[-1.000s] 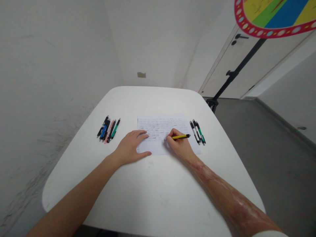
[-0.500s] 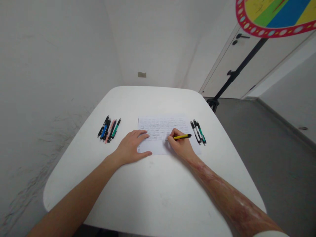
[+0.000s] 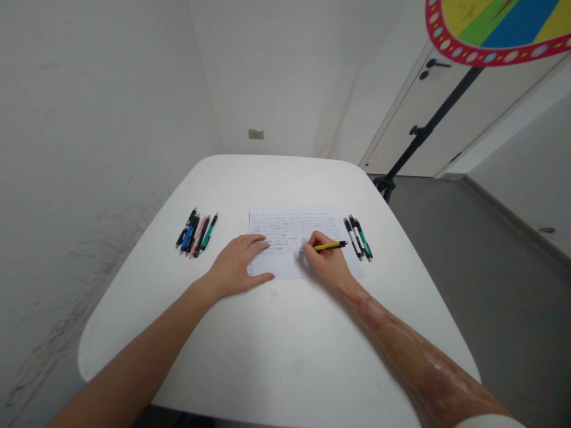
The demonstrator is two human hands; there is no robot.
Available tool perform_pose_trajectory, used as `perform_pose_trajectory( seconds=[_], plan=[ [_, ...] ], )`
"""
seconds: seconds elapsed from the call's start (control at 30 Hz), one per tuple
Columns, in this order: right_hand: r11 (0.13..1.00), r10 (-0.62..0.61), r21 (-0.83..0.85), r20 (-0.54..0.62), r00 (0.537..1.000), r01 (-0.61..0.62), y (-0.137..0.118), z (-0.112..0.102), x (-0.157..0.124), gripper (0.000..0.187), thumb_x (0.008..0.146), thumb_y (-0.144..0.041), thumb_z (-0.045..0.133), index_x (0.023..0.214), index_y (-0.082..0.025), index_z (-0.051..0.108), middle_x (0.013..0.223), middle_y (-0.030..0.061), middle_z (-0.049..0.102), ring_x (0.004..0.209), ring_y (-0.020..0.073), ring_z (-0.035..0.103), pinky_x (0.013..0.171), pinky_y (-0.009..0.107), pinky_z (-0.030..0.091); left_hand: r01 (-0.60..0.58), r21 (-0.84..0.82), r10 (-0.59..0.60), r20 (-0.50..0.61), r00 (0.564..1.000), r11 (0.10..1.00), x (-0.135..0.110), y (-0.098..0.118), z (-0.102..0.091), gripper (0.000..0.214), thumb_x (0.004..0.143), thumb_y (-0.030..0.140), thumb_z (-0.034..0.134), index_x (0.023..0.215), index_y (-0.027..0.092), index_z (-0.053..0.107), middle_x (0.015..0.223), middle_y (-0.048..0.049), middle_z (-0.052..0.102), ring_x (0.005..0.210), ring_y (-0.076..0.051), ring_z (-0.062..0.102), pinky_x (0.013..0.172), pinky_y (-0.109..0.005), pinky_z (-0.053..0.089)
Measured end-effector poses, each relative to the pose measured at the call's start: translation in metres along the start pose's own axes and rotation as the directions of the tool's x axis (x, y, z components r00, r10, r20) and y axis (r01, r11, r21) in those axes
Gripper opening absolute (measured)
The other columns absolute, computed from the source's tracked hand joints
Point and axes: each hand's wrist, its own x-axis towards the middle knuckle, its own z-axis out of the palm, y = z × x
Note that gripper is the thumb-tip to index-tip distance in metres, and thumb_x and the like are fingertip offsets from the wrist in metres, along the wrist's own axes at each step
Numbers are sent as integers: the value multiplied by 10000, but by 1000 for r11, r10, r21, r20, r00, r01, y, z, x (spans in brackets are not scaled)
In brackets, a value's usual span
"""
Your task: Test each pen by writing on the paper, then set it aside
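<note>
A sheet of paper [image 3: 289, 229] covered with handwriting lies in the middle of the white table [image 3: 276, 345]. My left hand [image 3: 236, 266] rests flat on the sheet's left edge, fingers stretched out. My right hand [image 3: 328, 261] pinches a yellow pen [image 3: 331, 245], its tip down on the lower part of the paper. Several pens [image 3: 195, 233] lie in a bunch on the table left of the sheet. A few more pens [image 3: 357, 238] lie just right of the sheet, close to my right hand.
White walls close in the table's left and far sides. To the right is grey floor with a black stand [image 3: 419, 137] carrying a colourful round board [image 3: 499, 30], and a white door [image 3: 428, 107] behind it.
My right hand with the yellow pen has shifted slightly to the right along the line of writing. My left hand has stayed in place.
</note>
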Motion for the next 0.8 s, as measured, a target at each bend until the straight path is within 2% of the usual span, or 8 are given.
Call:
perform_pose_trajectory(
  seconds=[0.33,0.7,0.8],
  plan=[
    [1000,-8,-15,15,1000,8,-1,-1,1,196,826,-270,586,689,-264,447,612,-48,444,615,159,402,604,329,278,8,10,-8,9,1000,1000,0,0,0,706,903,602,835,1479,249,633,1565,-157,615,1430,-380,587,1239,-611,471],
    [1000,0,-18,-48,999,-1,1,0,1,218,815,-267,581,667,-266,421,593,-56,412,612,156,386,601,328,266,7,15,-7,15,1000,1000,0,0,-2,705,912,612,821,1484,249,628,1564,-157,614,1429,-378,587,1234,-609,474],
    [1000,-7,-24,-33,999,6,0,0,1,224,818,-270,583,666,-266,419,594,-55,410,611,155,376,599,328,267,6,8,-6,12,1000,1000,0,-1,-2,700,911,605,825,1486,255,630,1566,-155,613,1431,-378,586,1237,-610,472]
  ],
)
